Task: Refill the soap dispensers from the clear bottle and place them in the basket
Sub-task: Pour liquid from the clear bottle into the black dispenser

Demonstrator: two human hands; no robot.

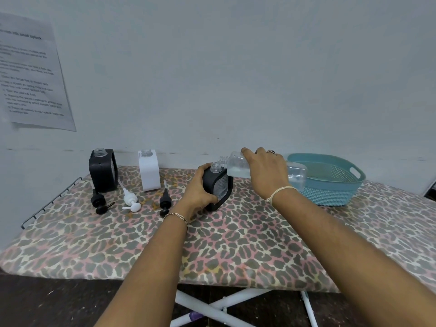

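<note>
An ironing board (pixel 236 244) in a leopard-print cover stood against a pale blue wall (pixel 236 67), on crossed white legs (pixel 219 305). A wire rack (pixel 49 201) stuck out at its left end, and a printed sheet (pixel 30 74) was stuck to the wall above that.

By the far left corner stood a second black dispenser (pixel 102 171) and a white dispenser (pixel 149 171), both with open necks. In front of them lay three loose pumps: a left black pump (pixel 99 201), a white pump (pixel 131 200) and a right black pump (pixel 164 201). A teal basket (pixel 330 194) sat at the far right edge.

Near the middle of the far edge, the left hand (pixel 198 192) had its fingers wrapped round a black dispenser (pixel 220 185), which stood on the cover with a clear window facing right. The right hand (pixel 266 171) gripped the clear bottle (pixel 238 165) from above, its fingers curled over the body. The bottle was tipped almost flat between dispenser and basket, a little pale liquid pooled along its lower side. Its threaded mouth pointed left, just above the dispenser's open neck. I could not make out any stream.
</note>
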